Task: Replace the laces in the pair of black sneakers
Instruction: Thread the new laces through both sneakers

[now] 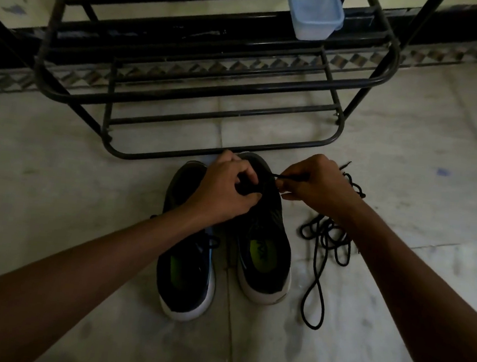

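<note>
- Left sneaker (186,265): set on the floor (58,182) beside its mate, heel toward the wearer. A lace appears to be threaded at its throat, though the dark leaves it uncertain; judged not yet dealt with.
- Left hand (225,188): curled over the forefoot of the right sneaker (265,258), fingers closed on the upper or lace near the front eyelets; exactly what is pinched cannot be told.
- Right sneaker: stood just right of the left one, toe close to the bottom bar of the black rack (210,97). Lacing is judged under way at the toe end only.
- Right hand (317,185): fingers pinched on a short run of black lace (286,179), drawn taut away from the shoe's front.
- Loose laces (324,246): a black tangle lies on the floor right of the right sneaker, partly behind the right forearm. Whether old or new cannot be told.
- Task judged early: one shoe in hand, the other remaining.
</note>
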